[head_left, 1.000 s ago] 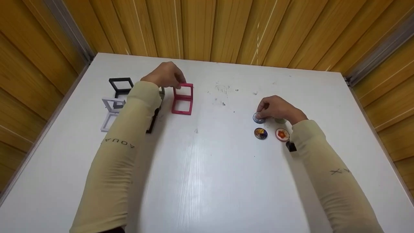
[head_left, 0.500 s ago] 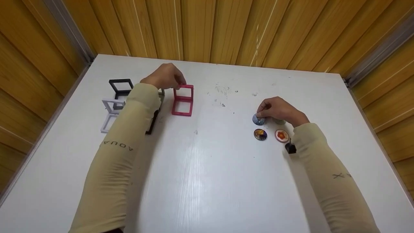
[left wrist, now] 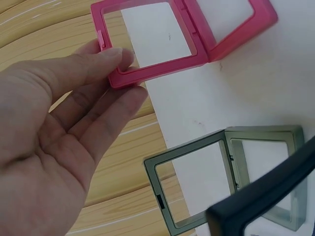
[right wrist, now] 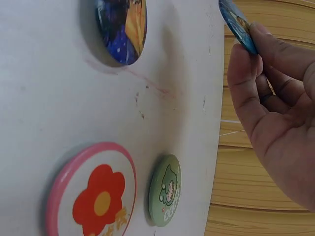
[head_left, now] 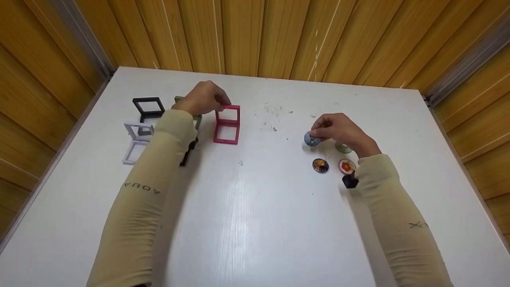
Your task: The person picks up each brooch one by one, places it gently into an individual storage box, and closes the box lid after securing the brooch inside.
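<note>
My left hand (head_left: pixel 205 97) pinches the upper edge of a pink hinged frame (head_left: pixel 226 141), which stands unfolded with its lower half on the table. The left wrist view shows thumb and fingers of the left hand (left wrist: pixel 74 108) at a corner of the pink frame (left wrist: pixel 162 70). My right hand (head_left: pixel 342 130) holds a round blue badge (head_left: pixel 311 139) by its edge, tilted above the table. In the right wrist view, the blue badge (right wrist: pixel 238 27) sits between thumb and fingertip of the right hand (right wrist: pixel 280 93).
Near the right hand lie a dark purple-yellow badge (head_left: pixel 320 166), a red-flower badge (head_left: pixel 347 166) and a green badge (head_left: pixel 343 148). Left of the pink frame stand a green frame (left wrist: pixel 189 143), a black frame (head_left: pixel 148 99) and a white frame (head_left: pixel 128 155), with another dark frame (left wrist: pixel 261 196) partly hidden.
My right hand has lifted the blue badge off the table and shifted it slightly left, uncovering more of the green badge. My left hand still grips the pink frame, nearly unmoved.
</note>
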Motion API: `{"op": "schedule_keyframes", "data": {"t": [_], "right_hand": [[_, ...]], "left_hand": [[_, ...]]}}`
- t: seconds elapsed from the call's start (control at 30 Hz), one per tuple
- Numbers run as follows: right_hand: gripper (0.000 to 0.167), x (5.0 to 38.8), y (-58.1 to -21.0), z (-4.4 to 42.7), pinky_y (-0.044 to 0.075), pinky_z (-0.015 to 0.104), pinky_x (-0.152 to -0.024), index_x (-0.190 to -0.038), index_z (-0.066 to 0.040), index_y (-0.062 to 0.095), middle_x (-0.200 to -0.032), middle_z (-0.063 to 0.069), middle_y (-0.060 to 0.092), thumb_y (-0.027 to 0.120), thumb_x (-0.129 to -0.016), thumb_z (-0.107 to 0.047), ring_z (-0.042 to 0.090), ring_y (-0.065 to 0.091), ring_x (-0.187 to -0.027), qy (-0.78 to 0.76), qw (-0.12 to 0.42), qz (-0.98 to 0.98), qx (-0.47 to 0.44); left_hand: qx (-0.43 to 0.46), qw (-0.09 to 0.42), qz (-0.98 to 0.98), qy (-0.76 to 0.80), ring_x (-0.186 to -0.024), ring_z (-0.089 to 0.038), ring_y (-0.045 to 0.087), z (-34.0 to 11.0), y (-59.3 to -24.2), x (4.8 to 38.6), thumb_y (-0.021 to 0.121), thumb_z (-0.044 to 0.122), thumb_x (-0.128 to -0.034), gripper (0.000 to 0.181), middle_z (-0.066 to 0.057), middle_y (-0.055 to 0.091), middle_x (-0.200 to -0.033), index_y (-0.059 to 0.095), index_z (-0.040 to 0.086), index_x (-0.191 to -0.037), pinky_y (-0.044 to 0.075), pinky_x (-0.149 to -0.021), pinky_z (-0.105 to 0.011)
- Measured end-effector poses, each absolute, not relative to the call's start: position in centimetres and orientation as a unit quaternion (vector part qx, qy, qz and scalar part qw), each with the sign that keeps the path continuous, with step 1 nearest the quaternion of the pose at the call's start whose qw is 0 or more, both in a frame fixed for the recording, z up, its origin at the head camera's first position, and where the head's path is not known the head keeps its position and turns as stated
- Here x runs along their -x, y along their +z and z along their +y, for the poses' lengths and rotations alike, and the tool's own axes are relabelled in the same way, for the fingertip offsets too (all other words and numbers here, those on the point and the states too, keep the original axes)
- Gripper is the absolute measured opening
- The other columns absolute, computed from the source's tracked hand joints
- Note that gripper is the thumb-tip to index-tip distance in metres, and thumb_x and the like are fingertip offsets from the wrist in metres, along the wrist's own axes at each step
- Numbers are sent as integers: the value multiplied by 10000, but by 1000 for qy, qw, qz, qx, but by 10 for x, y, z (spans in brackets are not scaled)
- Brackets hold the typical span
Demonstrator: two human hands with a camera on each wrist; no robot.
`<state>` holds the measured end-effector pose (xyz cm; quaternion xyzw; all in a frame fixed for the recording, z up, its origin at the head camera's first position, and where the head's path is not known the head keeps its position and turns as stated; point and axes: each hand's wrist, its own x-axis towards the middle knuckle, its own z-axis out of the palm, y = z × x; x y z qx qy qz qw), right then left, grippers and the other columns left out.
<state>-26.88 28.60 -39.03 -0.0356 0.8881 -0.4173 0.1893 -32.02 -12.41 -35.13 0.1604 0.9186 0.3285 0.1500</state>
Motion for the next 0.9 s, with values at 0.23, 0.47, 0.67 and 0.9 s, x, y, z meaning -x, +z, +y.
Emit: {"op": "schedule_keyframes", "data": {"t": [0.23,0.47,0.67,0.9], "right_hand": [[238,265,-389,285,530,467,-1018,-1157,-45,692,-1153,126,689,758,-1019,-227,238,672,-1008,-437,175,882,18],[293,256,-391,286,516,446,-1034,-1189,-69,688,-1197,112,680,770,-1009,-285,233,660,-1033,-465,161,870,-1],[282,249,-392,284,534,363,-993,-1172,-70,705,-1156,79,710,789,-994,-272,213,694,-993,-505,130,853,-26],[289,242,-396,282,556,354,-977,-1172,-11,681,-1162,83,703,777,-1004,-225,189,706,-993,-555,107,824,-35]], "left_hand": [[-164,140,914,343,-1070,-274,626,-127,-354,315,682,-23,-1016,254,-126,728,-1177,781,49,-1238,540,-999,-425],[-152,128,910,364,-1109,-268,639,-128,-363,312,694,2,-1017,256,-117,730,-1213,776,58,-1253,528,-1039,-441],[-141,109,900,398,-1130,-248,648,-128,-374,311,701,29,-1024,266,-95,726,-1228,761,68,-1280,523,-1060,-422],[-127,77,878,456,-1120,-230,650,-130,-394,302,696,36,-1030,258,-77,726,-1222,759,74,-1277,533,-1026,-390]]}}
